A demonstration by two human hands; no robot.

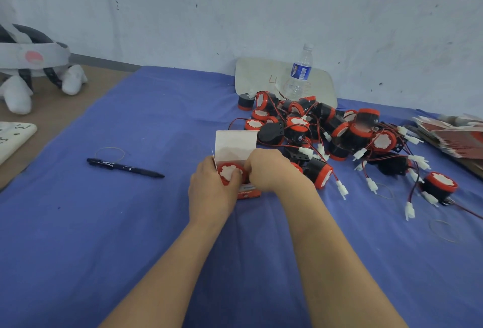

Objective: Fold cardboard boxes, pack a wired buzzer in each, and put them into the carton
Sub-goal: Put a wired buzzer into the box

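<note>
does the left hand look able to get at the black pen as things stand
Probably yes, once freed. The pen lies alone on the blue cloth, left of the left hand, nothing between. But that hand now holds the small box with a buzzer inside.

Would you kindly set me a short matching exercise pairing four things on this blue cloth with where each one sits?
Things:
1. pen
2. water bottle
3. stack of flat boxes
4. open box

Places:
A. far right edge
B. between both hands, a buzzer inside
C. left of the hands, beside a rubber band
D. behind the buzzer pile, by the wall

Pairs: 1-C, 2-D, 3-A, 4-B
</note>
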